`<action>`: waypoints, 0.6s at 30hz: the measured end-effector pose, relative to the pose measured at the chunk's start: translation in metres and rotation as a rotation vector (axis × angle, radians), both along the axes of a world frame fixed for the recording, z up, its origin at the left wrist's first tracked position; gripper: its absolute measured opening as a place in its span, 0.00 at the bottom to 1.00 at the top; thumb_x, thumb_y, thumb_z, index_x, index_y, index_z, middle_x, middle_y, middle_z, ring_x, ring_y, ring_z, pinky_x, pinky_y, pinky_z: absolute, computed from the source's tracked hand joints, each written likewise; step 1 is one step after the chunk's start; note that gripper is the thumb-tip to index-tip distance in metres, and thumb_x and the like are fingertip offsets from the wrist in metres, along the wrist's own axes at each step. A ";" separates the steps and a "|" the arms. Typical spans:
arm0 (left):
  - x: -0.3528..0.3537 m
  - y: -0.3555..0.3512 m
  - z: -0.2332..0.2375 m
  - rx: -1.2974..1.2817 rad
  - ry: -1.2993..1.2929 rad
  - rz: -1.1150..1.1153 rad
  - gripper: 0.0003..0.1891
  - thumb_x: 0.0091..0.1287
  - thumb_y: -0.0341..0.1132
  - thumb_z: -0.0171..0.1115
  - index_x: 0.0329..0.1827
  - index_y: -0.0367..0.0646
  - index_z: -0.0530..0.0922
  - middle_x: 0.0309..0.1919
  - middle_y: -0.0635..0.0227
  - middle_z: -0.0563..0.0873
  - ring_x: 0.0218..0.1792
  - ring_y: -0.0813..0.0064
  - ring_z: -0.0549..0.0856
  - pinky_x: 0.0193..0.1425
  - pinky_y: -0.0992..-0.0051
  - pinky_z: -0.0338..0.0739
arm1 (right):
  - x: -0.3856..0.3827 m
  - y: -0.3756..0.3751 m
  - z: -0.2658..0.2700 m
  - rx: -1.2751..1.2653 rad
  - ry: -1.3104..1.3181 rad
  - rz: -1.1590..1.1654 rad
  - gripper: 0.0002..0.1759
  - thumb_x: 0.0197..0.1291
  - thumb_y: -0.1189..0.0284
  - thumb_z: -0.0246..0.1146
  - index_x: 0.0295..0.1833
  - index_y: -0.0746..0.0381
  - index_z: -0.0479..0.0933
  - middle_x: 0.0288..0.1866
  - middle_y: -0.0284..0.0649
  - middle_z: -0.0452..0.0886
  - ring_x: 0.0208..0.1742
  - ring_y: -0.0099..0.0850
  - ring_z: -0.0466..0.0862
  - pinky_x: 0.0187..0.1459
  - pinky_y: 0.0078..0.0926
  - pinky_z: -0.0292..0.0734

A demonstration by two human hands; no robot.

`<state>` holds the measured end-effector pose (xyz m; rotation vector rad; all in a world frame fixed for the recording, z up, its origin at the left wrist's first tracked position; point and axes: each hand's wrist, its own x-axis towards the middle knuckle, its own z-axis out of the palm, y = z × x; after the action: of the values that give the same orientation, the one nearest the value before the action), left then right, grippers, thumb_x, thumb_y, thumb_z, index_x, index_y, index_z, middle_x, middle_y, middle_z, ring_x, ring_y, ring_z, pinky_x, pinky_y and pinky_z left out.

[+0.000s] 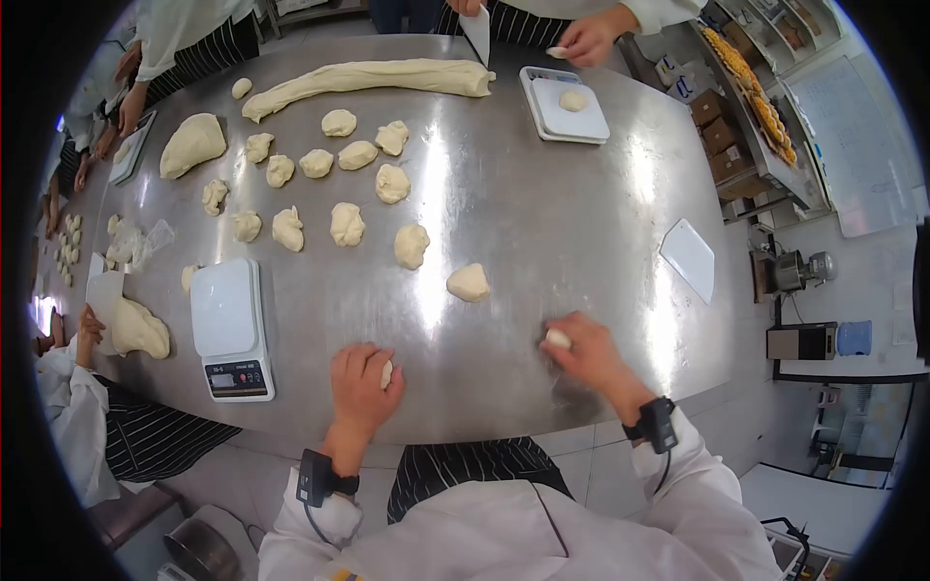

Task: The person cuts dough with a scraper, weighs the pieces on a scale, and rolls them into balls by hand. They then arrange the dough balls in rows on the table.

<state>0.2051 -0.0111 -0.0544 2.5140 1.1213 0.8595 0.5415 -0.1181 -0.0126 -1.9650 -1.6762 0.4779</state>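
A kitchen scale (228, 312) flanks a baker's left hand (364, 385) on a stainless-steel table (552, 213), while a loose dough lump (469, 283) sits beyond and between the baker's hands. More lumps dot the far left, before a long dough roll (368, 79) lying crosswise. A second scale (583, 124) bears a dough piece near a co-worker's hand (593, 39); a white dough scraper (688, 259) lies at right. Near the table's front edge, the left hand curls over a small dough ball (387, 374), its exposed sliver running lengthwise away from the baker. The right hand (584, 351) closes its fingers around another dough portion (558, 338), the visible part longest from side to side; both full shapes are hidden.
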 end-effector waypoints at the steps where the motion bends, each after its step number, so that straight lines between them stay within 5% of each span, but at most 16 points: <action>1: 0.000 0.002 -0.001 0.003 -0.008 0.007 0.16 0.49 0.30 0.69 0.43 0.42 0.80 0.42 0.61 0.79 0.46 0.56 0.78 0.53 0.61 0.71 | 0.012 0.016 0.023 0.037 -0.011 -0.058 0.16 0.56 0.67 0.71 0.48 0.61 0.80 0.48 0.41 0.82 0.45 0.40 0.84 0.49 0.32 0.80; 3: -0.001 0.005 -0.001 -0.052 -0.040 -0.009 0.16 0.48 0.30 0.69 0.42 0.42 0.80 0.42 0.60 0.78 0.44 0.55 0.77 0.51 0.59 0.72 | 0.040 0.053 0.078 0.395 0.371 -0.292 0.18 0.63 0.72 0.66 0.57 0.65 0.75 0.56 0.44 0.81 0.52 0.35 0.84 0.53 0.31 0.80; 5: -0.007 0.003 -0.009 -0.063 -0.042 -0.007 0.16 0.48 0.30 0.68 0.42 0.43 0.80 0.42 0.61 0.78 0.45 0.56 0.77 0.52 0.58 0.72 | 0.056 0.074 0.134 0.688 0.755 0.001 0.23 0.68 0.76 0.61 0.66 0.67 0.68 0.63 0.48 0.76 0.58 0.36 0.81 0.59 0.35 0.78; 8: -0.006 0.003 -0.012 -0.071 -0.058 -0.039 0.15 0.48 0.31 0.68 0.41 0.45 0.80 0.42 0.61 0.77 0.47 0.56 0.77 0.53 0.57 0.71 | 0.061 0.085 0.154 0.602 1.167 0.173 0.25 0.70 0.77 0.56 0.71 0.63 0.64 0.69 0.51 0.70 0.66 0.44 0.76 0.64 0.40 0.76; 11: 0.002 0.008 -0.006 -0.064 -0.068 -0.026 0.13 0.48 0.31 0.68 0.39 0.45 0.80 0.41 0.61 0.77 0.46 0.56 0.77 0.54 0.57 0.71 | 0.069 0.083 0.180 0.572 1.219 0.114 0.21 0.71 0.75 0.55 0.68 0.64 0.67 0.64 0.49 0.75 0.60 0.39 0.79 0.60 0.37 0.78; 15: 0.000 0.008 0.000 -0.086 -0.059 -0.003 0.12 0.48 0.32 0.68 0.37 0.45 0.80 0.40 0.63 0.78 0.46 0.57 0.77 0.53 0.58 0.71 | 0.089 0.084 0.243 1.142 -0.115 -0.376 0.16 0.73 0.75 0.50 0.62 0.69 0.73 0.60 0.46 0.77 0.56 0.30 0.79 0.57 0.25 0.76; 16: -0.001 0.007 0.002 -0.110 -0.050 -0.006 0.12 0.48 0.32 0.68 0.37 0.46 0.80 0.40 0.64 0.78 0.46 0.58 0.77 0.53 0.59 0.71 | 0.115 0.088 0.217 1.107 -0.065 -0.356 0.16 0.73 0.75 0.50 0.62 0.69 0.73 0.60 0.46 0.77 0.56 0.30 0.79 0.57 0.25 0.76; 18: -0.004 0.005 0.001 -0.133 -0.030 0.007 0.11 0.48 0.33 0.68 0.36 0.46 0.81 0.40 0.64 0.78 0.46 0.59 0.77 0.53 0.60 0.71 | 0.163 0.085 0.122 0.793 -0.689 -0.302 0.21 0.71 0.71 0.55 0.66 0.65 0.71 0.67 0.48 0.73 0.63 0.35 0.77 0.65 0.33 0.71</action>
<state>0.2007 -0.0060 -0.0533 2.3825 1.1396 0.7946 0.7049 -0.0333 0.1099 -1.7628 -1.5108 -0.9383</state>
